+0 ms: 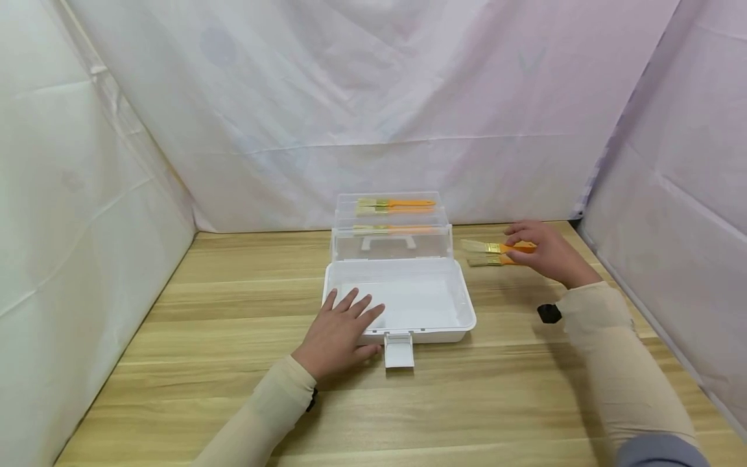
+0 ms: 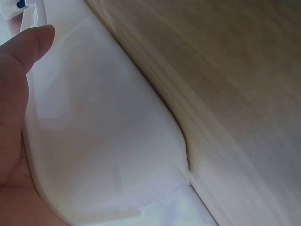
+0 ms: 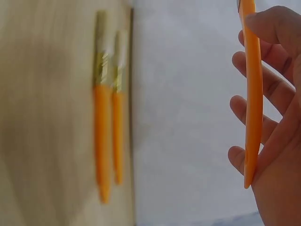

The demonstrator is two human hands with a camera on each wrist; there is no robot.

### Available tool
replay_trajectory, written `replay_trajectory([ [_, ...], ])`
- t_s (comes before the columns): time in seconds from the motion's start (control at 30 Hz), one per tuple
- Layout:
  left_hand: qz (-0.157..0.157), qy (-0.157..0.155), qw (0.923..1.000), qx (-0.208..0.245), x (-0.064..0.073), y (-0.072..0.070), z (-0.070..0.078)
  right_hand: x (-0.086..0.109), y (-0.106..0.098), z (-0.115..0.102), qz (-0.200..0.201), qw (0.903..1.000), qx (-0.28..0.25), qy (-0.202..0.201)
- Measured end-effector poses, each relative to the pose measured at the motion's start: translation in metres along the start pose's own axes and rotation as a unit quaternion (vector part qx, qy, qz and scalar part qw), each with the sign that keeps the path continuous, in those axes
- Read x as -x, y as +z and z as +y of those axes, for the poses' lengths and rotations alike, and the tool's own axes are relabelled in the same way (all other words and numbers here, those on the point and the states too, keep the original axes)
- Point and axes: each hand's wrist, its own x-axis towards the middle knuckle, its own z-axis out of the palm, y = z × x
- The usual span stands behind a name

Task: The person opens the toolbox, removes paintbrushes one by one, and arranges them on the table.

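A white plastic box (image 1: 457, 335) stands on the table with its clear lid (image 1: 373, 246) raised at the back. Across its front left rim lies my left hand (image 1: 338, 334), fingers spread and straight over the inside, thumb along the outer front wall. To the box's right, my right hand (image 1: 545, 251) holds a flat paintbrush (image 3: 254, 103) by its orange handle, between thumb and fingers. In the right wrist view, a wider paintbrush (image 3: 101, 141) and a narrower paintbrush (image 3: 118, 136) lie side by side on the table, slightly blurred. Bristles (image 1: 475, 246) point left toward the box.
Orange-handled brushes (image 1: 408, 203) show at the lid; whether they lie behind it or are partly reflections, I cannot tell. An unfastened latch (image 1: 399, 353) hangs from the box's front. White cloth (image 1: 362, 97) encloses the wooden table (image 1: 233, 311) at the back and sides.
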Motion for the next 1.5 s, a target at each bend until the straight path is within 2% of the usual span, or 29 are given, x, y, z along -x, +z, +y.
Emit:
replay_trajectory([
  [0.17, 0.001, 0.001, 1.0000, 0.002, 0.000, -0.001, 0.000, 0.008, 0.004, 0.020, 0.003, 1.0000, 0.004, 0.003],
  [0.33, 0.000, 0.001, 1.0000, 0.007, 0.001, -0.002, 0.000, 0.013, 0.010, 0.039, -0.020, 0.9996, 0.007, 0.021],
  [0.53, -0.003, 0.003, 0.9999, 0.010, 0.000, -0.002, 0.000, 0.014, 0.018, 0.059, -0.045, 0.9981, -0.014, 0.040],
  [0.73, 0.001, 0.004, 0.9999, 0.011, 0.000, -0.002, 0.000, 0.012, 0.024, 0.074, -0.064, 0.9968, 0.006, 0.047],
  [1.03, 0.004, 0.005, 1.0000, 0.004, 0.000, -0.001, 0.000, 0.006, 0.026, 0.083, -0.089, 0.9953, 0.020, 0.032],
  [1.5, 0.010, 0.006, 0.9999, 0.002, 0.000, 0.000, 0.000, 0.005, 0.029, 0.085, -0.117, 0.9920, 0.046, 0.013],
])
